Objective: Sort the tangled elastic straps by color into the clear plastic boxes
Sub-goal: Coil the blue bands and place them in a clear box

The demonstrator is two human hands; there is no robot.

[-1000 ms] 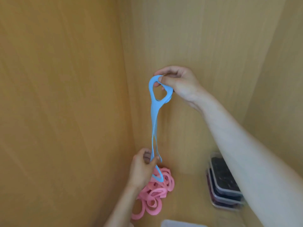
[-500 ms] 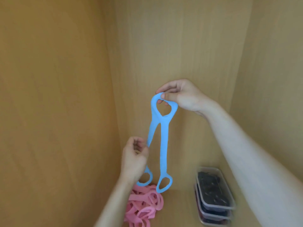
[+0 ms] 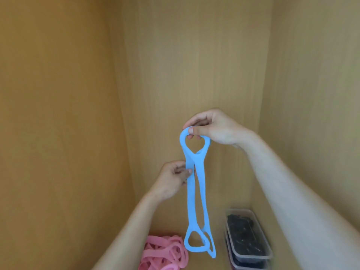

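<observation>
The long pale-blue elastic strap with looped ends [image 3: 191, 199] hangs in the air above the wooden shelf, clear of the heap of pink elastic straps [image 3: 163, 254] at the shelf's near edge and of the stacked clear plastic boxes of dark straps [image 3: 253, 257] against its right edge. The right hand [image 3: 216, 129] has thumb and fingers pinched on the top loop. The left hand [image 3: 171, 182] pinches one strand just under that loop. The strap looks light, limp and stretchy, so it will likely sag and spring back. A loop seems the surest hold, as a flat strand may slide through the fingers. A second ago it was pulled taut and twisted, its lower end held at the pink heap. Half a second ago the left hand gripped lower and the bottom loops splayed apart. Now the strands hang slack and close together, with the loops overlapping.
</observation>
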